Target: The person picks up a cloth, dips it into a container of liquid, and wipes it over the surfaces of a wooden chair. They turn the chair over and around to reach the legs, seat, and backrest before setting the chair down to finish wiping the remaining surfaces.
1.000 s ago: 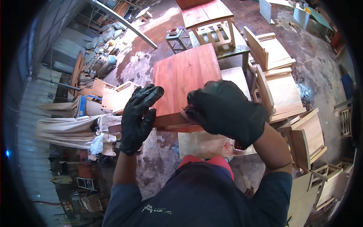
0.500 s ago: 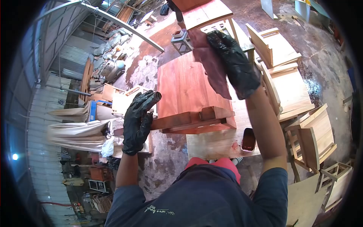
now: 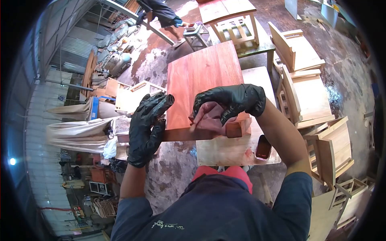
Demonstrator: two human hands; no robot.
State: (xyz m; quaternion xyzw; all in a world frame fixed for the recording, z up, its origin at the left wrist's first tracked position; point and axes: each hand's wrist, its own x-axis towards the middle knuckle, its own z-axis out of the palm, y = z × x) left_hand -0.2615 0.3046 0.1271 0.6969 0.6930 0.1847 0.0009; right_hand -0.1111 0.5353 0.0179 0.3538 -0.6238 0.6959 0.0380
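A red-stained wooden chair [image 3: 205,76] lies on a pale work board, its broad flat panel facing up. My left hand [image 3: 148,130], in a black glove, is closed around a reddish-brown wooden bar [image 3: 177,135] at the chair's near side. In my right hand [image 3: 235,102], also gloved in black, is a bunched reddish cloth [image 3: 211,118]. The cloth lies against the bar near its right end, and the fingers curl over it. Right of the chair, on the board, sits a small dark tray [image 3: 263,148] with dark red liquid in it.
Unstained wooden chairs [image 3: 307,96] stand along the right. Beyond the work board [image 3: 225,154] is a table [image 3: 253,50] with another chair on it. A person [image 3: 163,16] walks at the back near a small stool [image 3: 195,37]. Draped cloth [image 3: 80,130] hangs at left.
My right hand has come down from above the panel, bringing the cloth onto the bar. The cloth was hanging loose and is now bunched. A person has come into view at the back.
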